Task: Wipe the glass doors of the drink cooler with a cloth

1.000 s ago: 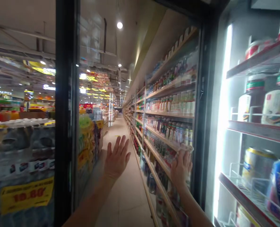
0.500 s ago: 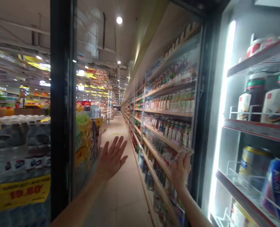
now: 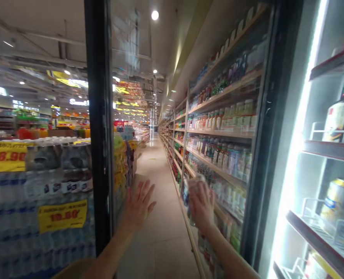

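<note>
Swung out across the middle, a tall, black-framed glass door (image 3: 99, 116)! Beyond its pane, running far down the aisle, long drinks shelving (image 3: 224, 133), bottles row upon row. Over to the left of the door, stacked bottle packs (image 3: 55, 186), tier on tier. Out to the right of the door, bright cooler shelves (image 3: 331, 151), and just beside the door's right frame, a glaring white light strip (image 3: 295, 151).

Now to the hands, both up, low at the door! Left hand (image 3: 138, 205) before the left half of the door, fingers spread wide, palm turned to the glass; cannot tell how firmly pressed. Right hand (image 3: 201, 203) over at the door's right half, well apart from the other, blurred, fingers bent slightly, close together.

Left of the door again, two yellow price signs (image 3: 63, 216) on the packs. Right of the door, a dark bottle (image 3: 337, 116), and below it a yellow-rimmed can (image 3: 336, 201). And smallest, low at the door's right half, held under the right fingertips: a pale, crumpled wad (image 3: 200, 179), too blurred for detail.
</note>
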`<state>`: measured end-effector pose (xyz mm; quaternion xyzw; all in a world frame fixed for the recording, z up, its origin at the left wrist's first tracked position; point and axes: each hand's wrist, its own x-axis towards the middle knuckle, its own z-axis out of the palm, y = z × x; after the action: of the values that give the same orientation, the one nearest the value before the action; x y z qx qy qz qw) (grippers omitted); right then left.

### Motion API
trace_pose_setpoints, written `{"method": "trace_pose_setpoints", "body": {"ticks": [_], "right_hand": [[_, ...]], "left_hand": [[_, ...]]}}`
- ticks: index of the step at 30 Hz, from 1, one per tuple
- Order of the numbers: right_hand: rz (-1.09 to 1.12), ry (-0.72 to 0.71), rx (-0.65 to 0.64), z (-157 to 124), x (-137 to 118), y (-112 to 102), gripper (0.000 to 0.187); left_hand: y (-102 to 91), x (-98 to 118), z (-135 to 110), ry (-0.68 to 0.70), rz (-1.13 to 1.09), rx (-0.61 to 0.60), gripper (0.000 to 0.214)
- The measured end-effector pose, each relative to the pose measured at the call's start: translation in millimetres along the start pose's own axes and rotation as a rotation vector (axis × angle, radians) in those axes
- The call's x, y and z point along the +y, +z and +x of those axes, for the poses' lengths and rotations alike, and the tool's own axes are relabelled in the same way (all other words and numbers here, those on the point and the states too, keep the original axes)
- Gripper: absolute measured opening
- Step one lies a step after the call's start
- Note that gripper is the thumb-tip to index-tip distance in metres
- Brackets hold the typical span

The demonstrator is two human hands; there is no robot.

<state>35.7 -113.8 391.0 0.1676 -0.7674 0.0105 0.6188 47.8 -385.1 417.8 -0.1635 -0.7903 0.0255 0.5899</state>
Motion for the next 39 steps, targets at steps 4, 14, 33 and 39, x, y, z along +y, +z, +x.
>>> {"method": "trace_pose_setpoints", "body": {"ticks": [4,14,33,39], "right_hand": [[0.126,-0.484,-0.088,24,-17,0,0.047],[0.125,-0.62,-0.156,22,8,-6,0.042],[-0.072,0.086,0.003,57,19,-11,0.043],[-0.012,0.046,0.03,78,34,-3,0.05]], "left_hand": [[4.0,-2,2,0.001,0.006,-0.022,0.051],[0.9,-5,5,0.03,0.058,-0.106,0.05],[-8.5,19,23,0.0,-0.007,-0.003,0.053],[-8.8,39,57,0.053,0.038,-0.053,0.049]]}}
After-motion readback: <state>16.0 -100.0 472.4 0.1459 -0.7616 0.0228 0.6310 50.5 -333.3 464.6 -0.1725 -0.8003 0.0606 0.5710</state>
